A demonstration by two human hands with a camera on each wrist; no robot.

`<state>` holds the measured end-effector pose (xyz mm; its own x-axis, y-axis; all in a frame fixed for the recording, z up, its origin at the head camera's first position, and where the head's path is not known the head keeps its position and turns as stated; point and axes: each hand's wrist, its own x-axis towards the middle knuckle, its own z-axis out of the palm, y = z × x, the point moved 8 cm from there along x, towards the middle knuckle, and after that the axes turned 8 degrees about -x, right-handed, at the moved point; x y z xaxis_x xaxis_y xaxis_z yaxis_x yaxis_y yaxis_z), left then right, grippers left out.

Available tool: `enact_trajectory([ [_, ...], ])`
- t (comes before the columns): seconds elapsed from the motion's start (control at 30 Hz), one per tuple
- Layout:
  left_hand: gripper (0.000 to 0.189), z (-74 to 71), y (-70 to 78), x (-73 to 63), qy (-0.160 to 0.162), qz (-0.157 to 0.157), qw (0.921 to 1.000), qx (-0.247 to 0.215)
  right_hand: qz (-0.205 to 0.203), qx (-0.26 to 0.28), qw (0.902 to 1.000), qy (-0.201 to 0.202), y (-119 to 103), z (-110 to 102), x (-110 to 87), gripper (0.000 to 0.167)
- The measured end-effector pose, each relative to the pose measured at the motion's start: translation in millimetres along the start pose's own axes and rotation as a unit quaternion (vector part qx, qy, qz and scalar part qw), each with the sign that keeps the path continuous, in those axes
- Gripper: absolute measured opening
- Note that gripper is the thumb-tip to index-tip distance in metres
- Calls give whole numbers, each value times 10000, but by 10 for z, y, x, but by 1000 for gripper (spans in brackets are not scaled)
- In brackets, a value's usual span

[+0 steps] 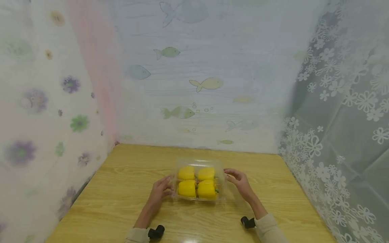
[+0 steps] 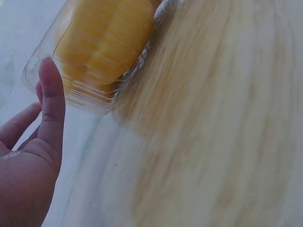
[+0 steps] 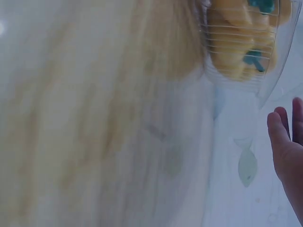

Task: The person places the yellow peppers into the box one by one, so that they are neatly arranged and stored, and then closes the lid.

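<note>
A clear plastic clamshell box point(image 1: 199, 163) sits on the wooden table with several yellow bell peppers point(image 1: 186, 188) inside. Green stems on some of the peppers face right, and the lid lies over them. At the box's left side is my left hand point(image 1: 160, 192), thumb and fingers fairly straight; in the left wrist view the thumb tip point(image 2: 48, 71) meets the clear wall. My right hand point(image 1: 241, 184) is beside the right wall with loosely bent fingers and holds nothing. The right wrist view shows a small gap between that hand point(image 3: 289, 146) and the box.
The wood-grain table point(image 1: 127, 182) extends around the box. A fish-print curtain point(image 1: 200, 111) hangs behind it, a flower-print one point(image 1: 45, 135) on the left and a white-flowered sheet point(image 1: 343, 141) on the right. Black wrist mounts point(image 1: 156, 232) sit at both sleeves.
</note>
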<state>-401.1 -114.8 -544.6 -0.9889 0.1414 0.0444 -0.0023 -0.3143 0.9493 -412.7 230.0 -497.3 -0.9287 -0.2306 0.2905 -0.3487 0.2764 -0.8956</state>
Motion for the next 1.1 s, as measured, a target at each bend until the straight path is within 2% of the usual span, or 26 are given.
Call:
enact_trajectory([
  [0.27, 49, -11, -8, -19, -234, -202, 9994, 131, 250, -291, 9991, -170, 48, 28, -130, 55],
  [0.4, 53, 7, -10, -23, -425, -308, 9986, -79, 402, -294, 9980, -378, 75, 71, -166, 60],
  [0.57, 53, 20, -19, -30, -550, -439, 9970, -315, 869, -486, 9932, -607, 94, 92, -222, 64],
  [0.77, 58, 26, -29, -43, -865, -450, 9952, 110, 1044, -962, 9829, -1172, 59, 138, -284, 65],
  [0.93, 55, -8, -22, -39, -897, -361, 9950, 238, 1020, -789, 9785, -1612, 41, 197, -315, 64],
  [1.1, 55, -28, -16, -58, -996, -419, 9934, 376, 1113, -261, 9707, -2112, 38, 249, -354, 68],
])
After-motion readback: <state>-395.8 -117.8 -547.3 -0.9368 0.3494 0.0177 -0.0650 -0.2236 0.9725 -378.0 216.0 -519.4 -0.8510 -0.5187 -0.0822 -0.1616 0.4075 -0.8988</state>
